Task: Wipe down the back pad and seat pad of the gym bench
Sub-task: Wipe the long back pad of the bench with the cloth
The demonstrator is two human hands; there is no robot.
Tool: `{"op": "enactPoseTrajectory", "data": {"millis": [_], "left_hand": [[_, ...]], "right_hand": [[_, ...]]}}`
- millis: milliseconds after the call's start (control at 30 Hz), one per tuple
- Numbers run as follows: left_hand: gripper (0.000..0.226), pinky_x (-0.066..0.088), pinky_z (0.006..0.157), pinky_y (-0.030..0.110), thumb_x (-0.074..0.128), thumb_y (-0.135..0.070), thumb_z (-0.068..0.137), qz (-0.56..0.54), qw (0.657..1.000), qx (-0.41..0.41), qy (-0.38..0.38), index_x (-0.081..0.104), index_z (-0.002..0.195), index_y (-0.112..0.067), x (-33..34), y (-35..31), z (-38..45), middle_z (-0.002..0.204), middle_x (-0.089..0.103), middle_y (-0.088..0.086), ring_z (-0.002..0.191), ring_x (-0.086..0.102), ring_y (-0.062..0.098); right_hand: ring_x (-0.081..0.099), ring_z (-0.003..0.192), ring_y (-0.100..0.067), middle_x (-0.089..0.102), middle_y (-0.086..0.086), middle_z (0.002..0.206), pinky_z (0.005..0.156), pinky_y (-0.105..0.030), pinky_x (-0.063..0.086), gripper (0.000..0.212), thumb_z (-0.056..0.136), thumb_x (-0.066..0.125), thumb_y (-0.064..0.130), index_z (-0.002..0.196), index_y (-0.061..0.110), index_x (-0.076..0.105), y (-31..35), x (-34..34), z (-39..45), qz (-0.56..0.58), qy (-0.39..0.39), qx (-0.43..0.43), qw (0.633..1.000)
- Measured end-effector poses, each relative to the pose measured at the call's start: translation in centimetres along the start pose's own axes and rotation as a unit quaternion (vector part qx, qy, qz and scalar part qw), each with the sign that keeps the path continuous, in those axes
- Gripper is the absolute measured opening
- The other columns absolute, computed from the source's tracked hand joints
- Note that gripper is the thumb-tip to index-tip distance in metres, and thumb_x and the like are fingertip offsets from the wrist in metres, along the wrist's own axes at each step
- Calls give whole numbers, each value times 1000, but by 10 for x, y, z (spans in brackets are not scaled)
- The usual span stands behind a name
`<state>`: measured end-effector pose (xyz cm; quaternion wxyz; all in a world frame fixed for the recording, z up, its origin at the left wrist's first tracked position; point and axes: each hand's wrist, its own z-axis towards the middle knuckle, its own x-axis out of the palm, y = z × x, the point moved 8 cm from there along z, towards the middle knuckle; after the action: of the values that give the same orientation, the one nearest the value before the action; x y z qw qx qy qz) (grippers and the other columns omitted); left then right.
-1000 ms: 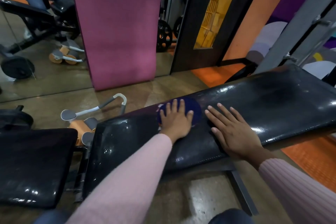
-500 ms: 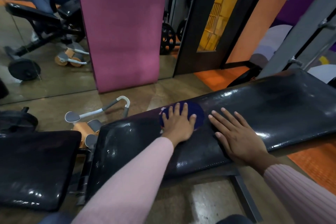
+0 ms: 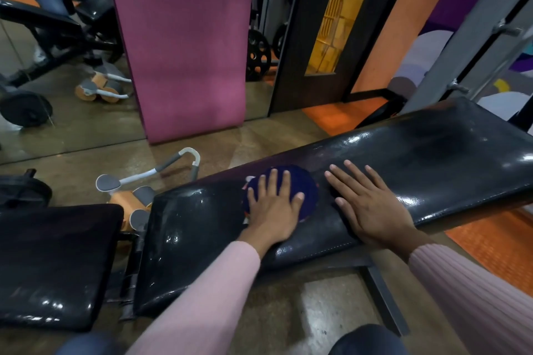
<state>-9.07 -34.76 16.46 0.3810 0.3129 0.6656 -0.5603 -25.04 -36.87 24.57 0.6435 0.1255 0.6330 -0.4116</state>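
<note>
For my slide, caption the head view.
Left hand presses a blue cloth on the back pad; right hand rests flat beside it.

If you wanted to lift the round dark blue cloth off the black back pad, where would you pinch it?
Probably the far right rim of the round dark blue cloth, coming from above: it lies flat on the black back pad, and the left hand covers its middle.
</note>
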Motion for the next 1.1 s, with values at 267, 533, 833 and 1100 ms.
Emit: {"op": "enactPoseTrajectory", "data": {"millis": [267, 533, 833, 1100], "left_hand": [[64, -6, 114, 52, 13, -53, 98, -10, 996, -86, -7, -9, 151, -24, 4, 36, -43, 159, -16, 4, 144, -15, 29], [64, -8, 115, 51, 13, -54, 98, -20, 999, -48, -1, -7, 151, -25, 2, 13, -16, 159, -14, 3, 144, -15, 26], [70, -9, 113, 53, -1, -59, 92, -5, 999, -39, -25, -10, 150, -21, 18, -15, -67, 158, -17, 7, 143, -18, 31], [66, -3, 116, 50, 13, -56, 97, -16, 994, -105, -31, -6, 151, -25, 4, 43, -36, 160, -12, 3, 145, -11, 26]], "right_hand": [[9, 148, -18, 24, 3, 158, 119, -42, 10, 55, 100, 16, 40, 151, 21, 24, 0, 1, 0, -6, 0, 8, 1000], [9, 148, -18, 24, 3, 157, 119, -43, 9, 55, 100, 13, 41, 151, 21, 23, -1, 3, -1, -7, 13, 5, 1000], [20, 145, -21, 30, -1, 155, 115, -42, 14, 54, 99, 21, 40, 149, 20, 29, 5, 3, 7, -27, 27, -27, 999], [17, 147, -17, 29, 1, 156, 116, -40, 16, 56, 99, 28, 41, 150, 19, 27, 33, 7, -7, 46, 9, -26, 999]]}}
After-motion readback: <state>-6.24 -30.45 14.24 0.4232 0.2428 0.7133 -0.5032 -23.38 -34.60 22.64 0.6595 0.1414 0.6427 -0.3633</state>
